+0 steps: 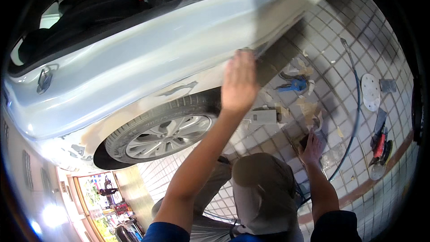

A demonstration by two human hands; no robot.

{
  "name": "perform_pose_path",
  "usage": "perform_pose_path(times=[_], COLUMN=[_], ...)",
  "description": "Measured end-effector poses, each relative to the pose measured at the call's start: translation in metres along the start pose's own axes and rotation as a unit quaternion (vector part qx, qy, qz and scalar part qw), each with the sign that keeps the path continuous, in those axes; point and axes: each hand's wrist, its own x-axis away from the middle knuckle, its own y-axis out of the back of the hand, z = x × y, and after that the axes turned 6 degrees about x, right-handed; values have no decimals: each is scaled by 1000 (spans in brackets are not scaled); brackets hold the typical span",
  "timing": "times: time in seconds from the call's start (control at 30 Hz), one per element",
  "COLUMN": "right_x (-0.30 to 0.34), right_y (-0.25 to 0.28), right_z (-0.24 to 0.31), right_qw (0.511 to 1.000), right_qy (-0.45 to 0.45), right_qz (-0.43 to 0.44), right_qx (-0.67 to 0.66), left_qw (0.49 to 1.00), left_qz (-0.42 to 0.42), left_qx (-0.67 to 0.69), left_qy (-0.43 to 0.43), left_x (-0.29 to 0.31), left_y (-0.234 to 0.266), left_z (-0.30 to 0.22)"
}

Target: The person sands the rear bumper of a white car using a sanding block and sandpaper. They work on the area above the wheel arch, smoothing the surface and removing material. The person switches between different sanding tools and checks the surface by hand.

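My left hand (242, 83) reaches across to the whitish car's lower side panel (210, 74), behind the wheel (163, 136). Its fingers are stretched out flat and slightly blurred; the panel under them is hidden. Low over the tiled floor, my right hand (312, 149) has a small dark flat piece (304, 141) between thumb and fingers. Torn tan masking paper (309, 110) lies just beyond its fingertips. Bare grey and tan patches mark the bodywork around the wheel arch (179, 88).
On the floor lie a grey block-shaped case (263, 117), a blue tool (293, 84), a white perforated sanding disc (370, 92), a dark square pad (388, 85) and a red-and-black sander (380, 148). A dark air hose (357, 103) curves past my right side. My knee (264, 188) is close below.
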Motion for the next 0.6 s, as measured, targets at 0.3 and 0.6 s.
perform_pose_path(times=[0.3, 0.6], right_x=[-3, -9], right_y=[-28, -60], right_z=[-22, -36], right_qw=[993, 993], right_qy=[27, 17], right_qz=[-73, -75], right_qx=[94, 93], left_qw=[983, 975], left_qz=[94, 46], left_qx=[-157, -198], left_qy=[22, 92], left_x=[36, 103], left_y=[80, 183], left_z=[17, 80])
